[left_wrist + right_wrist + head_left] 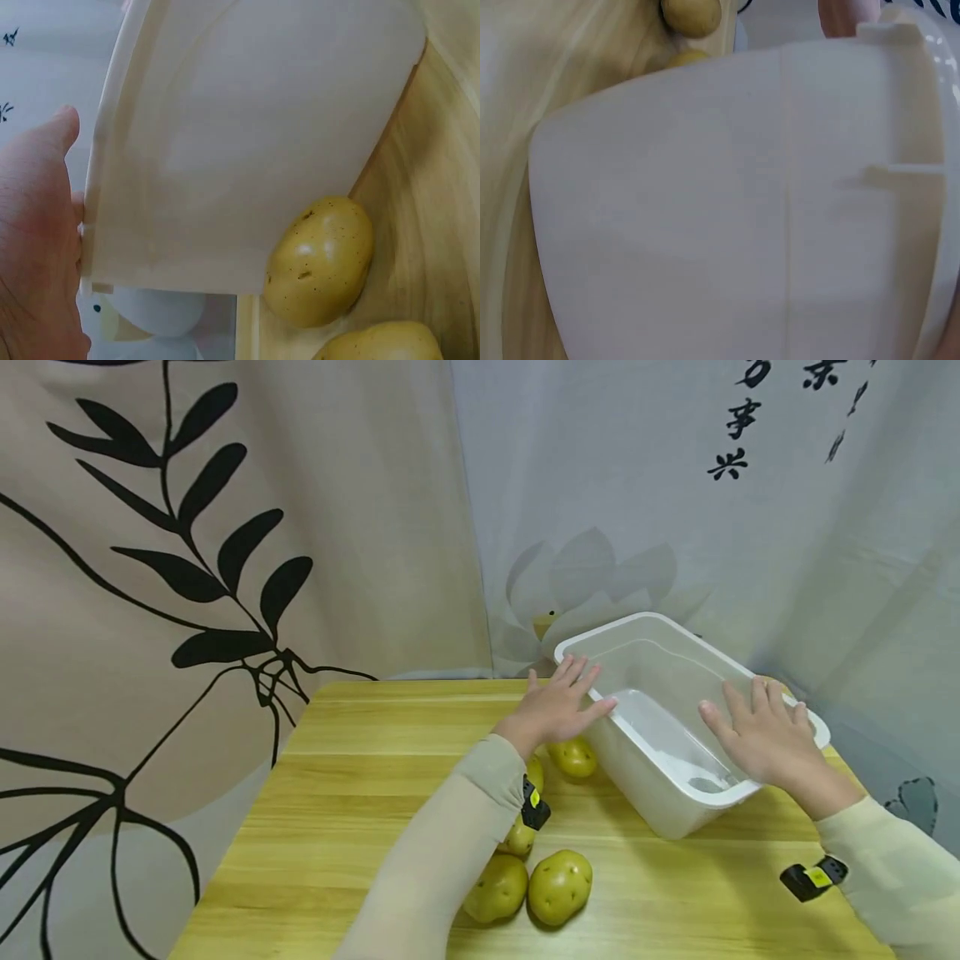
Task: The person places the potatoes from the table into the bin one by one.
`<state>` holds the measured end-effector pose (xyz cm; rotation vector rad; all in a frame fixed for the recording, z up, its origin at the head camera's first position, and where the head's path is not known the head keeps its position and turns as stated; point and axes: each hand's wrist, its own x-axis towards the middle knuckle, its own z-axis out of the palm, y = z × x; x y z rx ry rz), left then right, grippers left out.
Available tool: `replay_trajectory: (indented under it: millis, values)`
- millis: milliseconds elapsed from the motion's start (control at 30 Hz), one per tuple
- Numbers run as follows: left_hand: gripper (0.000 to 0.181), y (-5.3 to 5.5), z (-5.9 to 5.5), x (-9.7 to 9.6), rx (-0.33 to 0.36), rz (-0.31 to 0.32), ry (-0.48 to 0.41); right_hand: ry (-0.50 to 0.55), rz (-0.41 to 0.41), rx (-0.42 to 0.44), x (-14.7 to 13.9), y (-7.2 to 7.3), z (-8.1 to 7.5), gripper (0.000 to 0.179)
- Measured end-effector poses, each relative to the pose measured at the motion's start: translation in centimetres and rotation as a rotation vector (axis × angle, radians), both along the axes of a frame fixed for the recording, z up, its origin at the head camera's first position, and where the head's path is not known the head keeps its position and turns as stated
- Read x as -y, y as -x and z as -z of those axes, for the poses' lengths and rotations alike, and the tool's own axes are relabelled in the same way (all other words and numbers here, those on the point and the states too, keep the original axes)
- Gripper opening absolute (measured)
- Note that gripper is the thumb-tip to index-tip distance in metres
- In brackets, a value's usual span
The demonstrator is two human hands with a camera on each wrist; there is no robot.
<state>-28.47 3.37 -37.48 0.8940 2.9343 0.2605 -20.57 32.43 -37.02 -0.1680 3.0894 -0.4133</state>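
Observation:
A white plastic bin (pixel 637 777) stands at the right of the table, its inside bare. My left hand (pixel 553 710) is at the bin's left rim with its fingers spread and straight. Over the near right rim is my right hand (pixel 767 735), its fingers also extended; whether it touches the rim is hard to tell. In the left wrist view, a yellow potato (pixel 321 261) lies against or just beside the bin wall (pixel 225 150), and the left hand (pixel 37 232) is along the rim. The bin's outer wall (pixel 675 210) fills most of the right wrist view.
Several potatoes (pixel 561 887) lie on the wooden table (pixel 337 827) left of the bin, some partly hidden behind the left sleeve (pixel 442 835). A printed curtain (pixel 375 527) hangs behind the table. Each wrist wears a small black camera (pixel 813 878).

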Motion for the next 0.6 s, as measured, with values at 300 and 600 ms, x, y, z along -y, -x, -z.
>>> replay_trajectory:
  millis: [300, 600]
  values:
    - [0.081, 0.9, -0.1, 1.1, 0.005, -0.039, 0.005, 0.003, -0.130, 0.040, 3.5, -1.3, -0.2, 0.074]
    - [0.084, 1.9, -0.2, 2.8, 0.009, -0.056, -0.008, 0.020, -0.229, 0.029, 8.1, -2.2, -0.5, 0.072]
